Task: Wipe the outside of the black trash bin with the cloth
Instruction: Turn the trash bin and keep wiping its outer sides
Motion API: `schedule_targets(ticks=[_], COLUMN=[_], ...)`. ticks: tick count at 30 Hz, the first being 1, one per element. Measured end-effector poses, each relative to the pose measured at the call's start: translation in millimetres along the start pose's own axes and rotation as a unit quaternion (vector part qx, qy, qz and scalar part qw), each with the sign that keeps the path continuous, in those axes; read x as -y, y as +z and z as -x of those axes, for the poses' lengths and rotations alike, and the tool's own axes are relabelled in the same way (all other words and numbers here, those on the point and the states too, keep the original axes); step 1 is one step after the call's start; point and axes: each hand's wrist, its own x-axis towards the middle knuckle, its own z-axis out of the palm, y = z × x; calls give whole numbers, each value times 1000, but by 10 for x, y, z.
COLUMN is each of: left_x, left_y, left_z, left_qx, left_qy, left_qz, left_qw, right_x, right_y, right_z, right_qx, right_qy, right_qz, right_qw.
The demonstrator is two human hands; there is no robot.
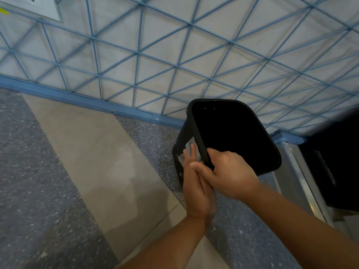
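Slippage is the risk: the right hand [227,171] grips the rim of the tilted trash bin [233,133] above the floor [77,171] while the flat-fingered left hand [196,183] presses the cloth [189,147] against its side, so a hard push could twist it loose.

Head-worn, wide-angle, looking forward and steeply down, tilted. Close above the black trash bin [231,133] and both hands; floor [81,152] and blue-gridded wall [174,45] behind. Single view only.
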Motion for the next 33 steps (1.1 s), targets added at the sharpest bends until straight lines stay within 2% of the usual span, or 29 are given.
schedule_targets(ticks=[2,7,10,11,14,15,18,20,22,24,26,28,30,33], left_x=[64,-140,-62,7,-7,-94,-88,100,370,574,654,597,572,793], left_y=[-97,-92,-71,-101,-95,-65,-42,-175,-328,-433,-503,-439,-298,-50], left_z=[12,-130,27,3,-144,-133,66,86,24,-46,-95,-154,-248,-396], left_qx=[24,-28,-9,5,-10,-22,21,43,18,-71,-110,-73,-10,-17], left_qy=[31,-57,25,28,-63,-60,-13,-17,-61,-135,-203,-244,-242,-276], left_qz=[21,64,25,31,80,80,82,26,-11,-19,-15,44,90,165], left_qw=[999,996,999,999,995,995,996,999,998,988,973,966,966,947], right_x=[18,41,25,29,32,27,16,30,47,55,80,117,154,160], right_y=[-7,-18,-22,-22,-19,-16,-28,-26,-24,-44,-67,-80,-74,-45], right_z=[12,-2,23,31,25,18,16,30,27,27,29,28,19,6], right_qx=[-1,-4,2,1,-3,-1,6,8,12,21,35,43,51,49], right_qy=[2,2,-6,-5,-2,-2,-1,4,2,4,9,17,23,33], right_qz=[1,-13,-8,-8,-5,-7,-4,-1,5,11,21,25,22,3], right_qw=[1000,1000,1000,1000,1000,1000,1000,1000,1000,1000,999,999,998,998])
